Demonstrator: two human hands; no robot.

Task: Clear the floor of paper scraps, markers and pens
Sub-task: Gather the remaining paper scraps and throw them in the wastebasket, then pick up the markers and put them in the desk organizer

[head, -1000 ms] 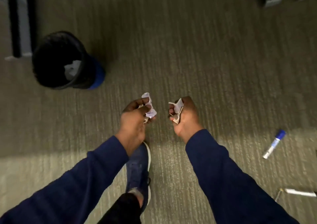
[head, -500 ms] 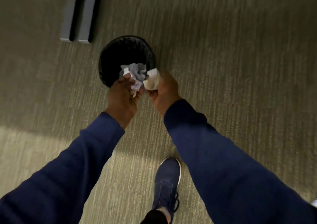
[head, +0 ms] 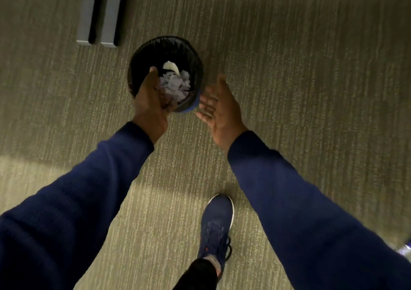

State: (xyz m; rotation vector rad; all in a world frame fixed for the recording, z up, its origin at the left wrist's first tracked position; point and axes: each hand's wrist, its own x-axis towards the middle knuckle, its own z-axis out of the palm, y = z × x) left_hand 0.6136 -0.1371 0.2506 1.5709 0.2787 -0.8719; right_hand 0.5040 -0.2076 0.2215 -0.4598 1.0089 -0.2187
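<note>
A round bin (head: pixel 142 54) with a black liner stands on the carpet ahead of me. Crumpled white paper scraps (head: pixel 176 83) lie inside it. My left hand (head: pixel 150 103) hangs over the bin's near rim, fingers spread and pointing down, with nothing in it. My right hand (head: pixel 219 109) is just right of the bin, palm turned inward, fingers apart and empty. No markers or pens can be made out clearly; a pale object (head: pixel 405 249) peeks out at the right edge behind my right sleeve.
Two grey furniture legs (head: pixel 97 11) stand on the carpet behind and left of the bin. My blue shoe (head: pixel 216 225) is planted on the carpet below my hands. Grey-green carpet (head: pixel 311 67) stretches to the right.
Both hands carried crumpled paper to the bin, then opened. The scraps now lie inside the bin and both hands are empty, the right one drawn off to the side.
</note>
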